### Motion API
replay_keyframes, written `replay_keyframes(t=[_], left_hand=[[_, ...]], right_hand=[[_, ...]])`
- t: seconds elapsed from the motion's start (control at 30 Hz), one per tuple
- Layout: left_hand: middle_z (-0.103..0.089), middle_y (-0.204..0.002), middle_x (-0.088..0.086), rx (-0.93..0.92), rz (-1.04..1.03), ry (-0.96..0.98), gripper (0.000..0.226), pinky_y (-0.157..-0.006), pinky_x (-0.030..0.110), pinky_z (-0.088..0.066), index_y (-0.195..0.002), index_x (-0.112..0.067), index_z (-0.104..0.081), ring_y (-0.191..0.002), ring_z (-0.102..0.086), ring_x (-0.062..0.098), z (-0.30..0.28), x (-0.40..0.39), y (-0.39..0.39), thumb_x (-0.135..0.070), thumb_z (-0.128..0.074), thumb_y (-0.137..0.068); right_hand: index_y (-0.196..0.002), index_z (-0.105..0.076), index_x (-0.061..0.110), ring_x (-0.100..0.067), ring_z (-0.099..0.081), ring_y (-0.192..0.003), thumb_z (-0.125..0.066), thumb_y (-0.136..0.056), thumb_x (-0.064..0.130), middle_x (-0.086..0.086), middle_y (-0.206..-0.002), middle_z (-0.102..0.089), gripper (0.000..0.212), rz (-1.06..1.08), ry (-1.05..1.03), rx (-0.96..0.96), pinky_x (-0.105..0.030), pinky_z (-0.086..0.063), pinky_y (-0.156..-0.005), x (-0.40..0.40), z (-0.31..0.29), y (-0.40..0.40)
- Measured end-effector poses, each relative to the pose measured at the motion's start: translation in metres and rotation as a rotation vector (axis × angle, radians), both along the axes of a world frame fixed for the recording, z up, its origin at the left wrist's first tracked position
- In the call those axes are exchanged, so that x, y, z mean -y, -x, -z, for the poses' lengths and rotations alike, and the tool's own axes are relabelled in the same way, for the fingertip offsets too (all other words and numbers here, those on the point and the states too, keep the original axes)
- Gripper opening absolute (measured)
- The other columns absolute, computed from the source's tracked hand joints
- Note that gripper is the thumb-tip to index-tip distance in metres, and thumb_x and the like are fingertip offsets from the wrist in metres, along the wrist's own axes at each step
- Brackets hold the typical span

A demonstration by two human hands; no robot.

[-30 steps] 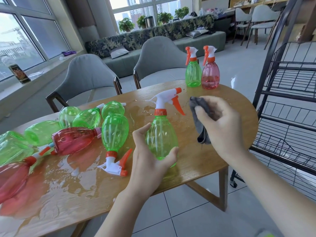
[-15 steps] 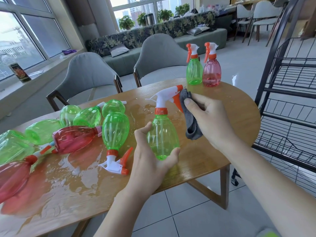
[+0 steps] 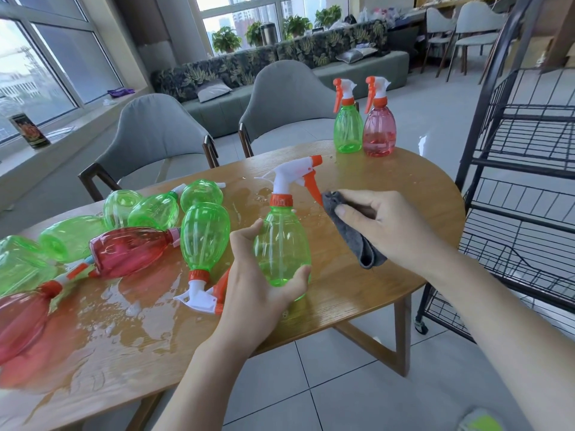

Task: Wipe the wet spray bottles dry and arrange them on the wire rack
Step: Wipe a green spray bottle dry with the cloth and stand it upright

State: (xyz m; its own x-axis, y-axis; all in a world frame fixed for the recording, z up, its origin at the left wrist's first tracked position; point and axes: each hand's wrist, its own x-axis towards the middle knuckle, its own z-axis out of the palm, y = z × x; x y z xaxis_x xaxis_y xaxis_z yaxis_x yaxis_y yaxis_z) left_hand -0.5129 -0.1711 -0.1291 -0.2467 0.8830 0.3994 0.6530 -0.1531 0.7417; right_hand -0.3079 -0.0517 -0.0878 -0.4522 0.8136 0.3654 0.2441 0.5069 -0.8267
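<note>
left hand (image 3: pixel 264 284): I hold the green spray bottle (image 3: pixel 281 247) upright, fingers and thumb wrapped round its lower body, lifted just above the surface (image 3: pixel 357 293) as far as I can judge.
right hand (image 3: pixel 389 225): pinches a folded grey cloth (image 3: pixel 357 234), thumb on top; cloth edge touches the orange trigger (image 3: pixel 312 186), just right of the bottle.
step: I judge this as wiping the trigger and head; body not yet wiped by the look of it.
slip risk: bottle is likely wet and smooth, and my left grip is low on it; a push from the cloth at the top could tip or twist it out of my fingers.
trigger risk: pressing the cloth on the trigger could squeeze it; cannot tell if any liquid is inside.
pile, left of left hand: green and red bottles (image 3: pixel 133 250) lie on their sides in a puddle (image 3: pixel 102 300); one upside-down green one (image 3: pixel 203 237) sits just beside my left wrist, an elbow nudge could roll it off the edge.
re-wetting risk: setting the wiped bottle back down near the puddle would undo the work.
upright pair, beyond right hand: green bottle (image 3: pixel 348 126) and pink bottle (image 3: pixel 379 129) touching, near the far edge; not on the rack.
wire rack (image 3: pixel 522 163): right of right hand, well apart; shelves I can see hold no bottles.
cloth risk: small and folded, may saturate with this many left.
</note>
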Motion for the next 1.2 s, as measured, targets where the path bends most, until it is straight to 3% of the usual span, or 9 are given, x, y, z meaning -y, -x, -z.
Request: replay_keyframes(t=[0.13,0.3,0.37,0.6,0.73,0.9,0.97,1.07,1.2], left_hand=[[-0.038,-0.135,-0.034,0.017,0.013,-0.004,0.08,-0.094,-0.01,-0.023,-0.131,-0.042,-0.027,-0.119,-0.028,-0.041,0.0,0.0,0.002,-0.033,-0.089,-0.082],[-0.046,-0.133,-0.034,-0.019,0.02,-0.056,0.085,-0.096,-0.008,-0.025,-0.135,-0.036,-0.036,-0.122,-0.036,-0.036,0.001,0.001,0.0,-0.023,-0.096,-0.076],[-0.05,-0.135,-0.031,-0.074,0.025,-0.096,0.089,-0.099,-0.006,-0.027,-0.136,-0.038,-0.039,-0.124,-0.04,-0.032,0.002,0.002,-0.001,-0.018,-0.098,-0.072],[-0.051,-0.15,-0.02,-0.254,0.071,-0.193,0.094,-0.113,0.008,-0.033,-0.143,-0.041,-0.047,-0.141,-0.048,-0.003,0.007,-0.001,0.005,-0.02,-0.1,-0.068],[-0.05,-0.151,-0.014,-0.405,0.044,-0.237,0.091,-0.111,0.019,-0.039,-0.145,-0.036,-0.05,-0.134,-0.056,0.019,0.006,-0.002,0.002,-0.025,-0.096,-0.067],[-0.055,-0.15,-0.007,-0.484,0.01,-0.26,0.097,-0.105,0.031,-0.045,-0.145,-0.034,-0.051,-0.13,-0.058,0.024,0.006,-0.003,-0.002,-0.021,-0.101,-0.063],[-0.056,-0.15,-0.006,-0.521,0.011,-0.264,0.097,-0.102,0.034,-0.05,-0.145,-0.033,-0.051,-0.129,-0.058,0.025,0.004,-0.005,-0.003,-0.021,-0.1,-0.063],[-0.057,-0.149,-0.003,-0.567,0.018,-0.267,0.096,-0.1,0.04,-0.054,-0.145,-0.031,-0.053,-0.128,-0.059,0.028,0.004,-0.005,-0.005,-0.021,-0.1,-0.062],[-0.054,-0.151,-0.009,-0.506,-0.003,-0.233,0.095,-0.107,0.028,-0.044,-0.145,-0.035,-0.05,-0.132,-0.056,0.022,0.005,-0.004,-0.004,-0.02,-0.097,-0.064]], right_hand=[[-0.138,-0.066,0.022,0.001,-0.064,-0.119,-0.064,-0.102,0.025,0.013,-0.13,-0.069,0.037,0.074,-0.064,0.152,-0.031,-0.052,-0.107,-0.006,0.004,-0.013],[-0.135,-0.068,0.019,-0.004,-0.067,-0.109,-0.065,-0.102,0.023,0.01,-0.123,-0.07,0.033,0.278,-0.191,-0.022,-0.017,-0.052,-0.097,-0.01,-0.017,-0.018],[-0.135,-0.069,0.018,-0.006,-0.068,-0.108,-0.064,-0.103,0.025,0.006,-0.121,-0.071,0.033,0.301,-0.196,-0.08,-0.023,-0.054,-0.096,-0.011,-0.027,-0.018],[-0.12,-0.075,0.029,0.023,-0.06,-0.087,-0.065,-0.101,0.027,0.034,-0.093,-0.065,0.021,0.221,-0.043,0.024,0.0,-0.044,-0.075,-0.011,-0.04,-0.026],[-0.096,-0.076,0.038,-0.005,-0.067,-0.085,-0.069,-0.098,0.028,0.014,-0.089,-0.076,0.013,0.242,-0.063,0.068,-0.017,-0.049,-0.069,-0.001,-0.042,-0.022],[-0.1,-0.082,0.018,-0.01,-0.059,-0.087,-0.064,-0.1,0.027,-0.007,-0.087,-0.078,0.02,0.288,-0.155,0.123,-0.008,-0.038,-0.054,0.013,-0.048,-0.013],[-0.097,-0.082,0.014,-0.006,-0.06,-0.079,-0.063,-0.101,0.024,-0.007,-0.083,-0.076,0.021,0.25,-0.169,0.12,-0.009,-0.041,-0.055,0.018,-0.05,-0.009],[-0.1,-0.082,0.018,-0.014,-0.068,-0.083,-0.065,-0.1,0.027,-0.006,-0.09,-0.077,0.019,0.203,-0.151,0.091,-0.03,-0.051,-0.07,0.019,-0.05,-0.004],[-0.104,-0.076,0.038,-0.007,-0.074,-0.092,-0.066,-0.101,0.025,0.011,-0.096,-0.079,0.016,0.069,0.009,-0.086,-0.039,-0.06,-0.089,0.017,-0.049,-0.006]])
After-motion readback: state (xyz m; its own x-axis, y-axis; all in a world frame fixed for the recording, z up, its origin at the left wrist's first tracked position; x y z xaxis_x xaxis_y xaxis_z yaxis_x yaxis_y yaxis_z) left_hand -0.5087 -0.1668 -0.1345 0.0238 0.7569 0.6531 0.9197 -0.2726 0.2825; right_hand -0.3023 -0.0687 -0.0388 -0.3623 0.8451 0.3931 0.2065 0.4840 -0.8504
